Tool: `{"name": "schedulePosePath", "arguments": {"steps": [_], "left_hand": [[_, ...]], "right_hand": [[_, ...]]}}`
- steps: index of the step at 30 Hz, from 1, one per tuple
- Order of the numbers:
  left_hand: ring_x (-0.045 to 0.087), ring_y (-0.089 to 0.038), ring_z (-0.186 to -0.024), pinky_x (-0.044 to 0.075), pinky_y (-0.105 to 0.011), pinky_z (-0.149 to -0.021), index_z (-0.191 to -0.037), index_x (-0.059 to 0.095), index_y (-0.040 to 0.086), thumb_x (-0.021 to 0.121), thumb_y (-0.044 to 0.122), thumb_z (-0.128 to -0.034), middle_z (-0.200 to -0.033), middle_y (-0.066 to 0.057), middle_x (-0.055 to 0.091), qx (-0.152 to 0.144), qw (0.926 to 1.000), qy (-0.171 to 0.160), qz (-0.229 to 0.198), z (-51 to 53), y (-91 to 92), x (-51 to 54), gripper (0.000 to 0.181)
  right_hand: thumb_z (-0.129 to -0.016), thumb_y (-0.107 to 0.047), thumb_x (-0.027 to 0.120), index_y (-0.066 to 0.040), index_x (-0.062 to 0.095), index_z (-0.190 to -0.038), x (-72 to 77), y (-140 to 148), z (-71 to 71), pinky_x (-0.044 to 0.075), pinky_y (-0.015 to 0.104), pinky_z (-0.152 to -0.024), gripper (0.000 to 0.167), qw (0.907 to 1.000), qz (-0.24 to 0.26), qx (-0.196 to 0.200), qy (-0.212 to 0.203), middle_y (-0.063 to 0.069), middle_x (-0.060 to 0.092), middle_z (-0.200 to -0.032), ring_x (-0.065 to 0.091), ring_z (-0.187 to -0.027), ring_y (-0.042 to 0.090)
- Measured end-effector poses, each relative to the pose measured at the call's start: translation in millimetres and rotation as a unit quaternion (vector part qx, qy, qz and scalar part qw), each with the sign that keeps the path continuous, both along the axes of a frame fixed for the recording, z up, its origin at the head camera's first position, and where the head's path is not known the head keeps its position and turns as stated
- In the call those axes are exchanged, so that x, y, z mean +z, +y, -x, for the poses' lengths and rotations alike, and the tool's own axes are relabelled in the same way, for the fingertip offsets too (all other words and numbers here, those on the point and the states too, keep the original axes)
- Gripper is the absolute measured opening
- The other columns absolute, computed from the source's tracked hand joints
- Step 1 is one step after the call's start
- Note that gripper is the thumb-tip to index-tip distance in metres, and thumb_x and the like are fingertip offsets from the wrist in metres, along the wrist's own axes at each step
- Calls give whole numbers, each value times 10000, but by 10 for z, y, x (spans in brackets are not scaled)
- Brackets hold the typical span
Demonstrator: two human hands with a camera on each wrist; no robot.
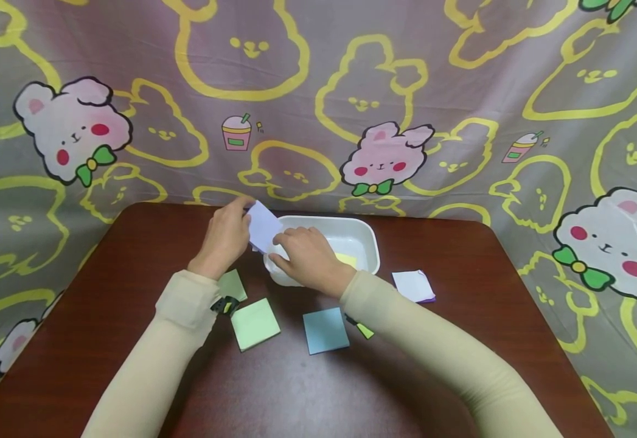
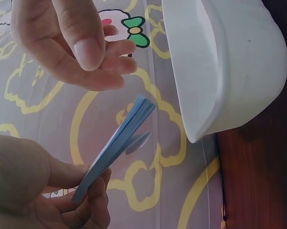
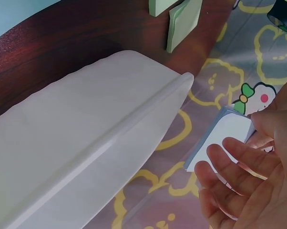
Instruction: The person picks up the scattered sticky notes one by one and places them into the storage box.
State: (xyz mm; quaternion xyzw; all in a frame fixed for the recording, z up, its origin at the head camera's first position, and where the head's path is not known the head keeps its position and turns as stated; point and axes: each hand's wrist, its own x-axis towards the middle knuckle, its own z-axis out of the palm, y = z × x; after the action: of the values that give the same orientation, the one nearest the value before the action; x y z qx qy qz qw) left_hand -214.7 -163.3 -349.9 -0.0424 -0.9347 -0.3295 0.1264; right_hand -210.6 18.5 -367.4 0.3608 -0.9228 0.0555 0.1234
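My left hand pinches a lavender sticky note pad by one edge, above the left end of a white plastic tub. Seen from the left wrist, the pad is tilted, its sheets fanned slightly at the far end, with one small sheet hanging off its side. My right hand hovers over the tub, close to the pad. Its fingers are loosely bent, and nothing shows between them in the left wrist view. In the right wrist view those fingers pass in front of the pad; whether they touch it I cannot tell.
A yellow note lies in the tub. Around it on the brown table are two green pads, the nearer one light green, a blue pad and a white-topped pad. A patterned curtain hangs behind.
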Motion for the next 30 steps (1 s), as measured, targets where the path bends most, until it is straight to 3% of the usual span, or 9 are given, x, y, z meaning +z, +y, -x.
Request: {"name": "schedulePosePath", "arguments": {"steps": [30], "left_hand": [[680, -369, -1047, 538, -499, -849, -1384, 565, 65, 491, 52, -1037, -1219, -224, 686, -215, 9992, -313, 128, 94, 179, -81, 355]], "right_hand": [[-983, -358, 651, -89, 730, -1127, -94, 170, 78, 527, 429, -765, 315, 9996, 165, -112, -188, 56, 749, -967, 701, -867, 256]]}}
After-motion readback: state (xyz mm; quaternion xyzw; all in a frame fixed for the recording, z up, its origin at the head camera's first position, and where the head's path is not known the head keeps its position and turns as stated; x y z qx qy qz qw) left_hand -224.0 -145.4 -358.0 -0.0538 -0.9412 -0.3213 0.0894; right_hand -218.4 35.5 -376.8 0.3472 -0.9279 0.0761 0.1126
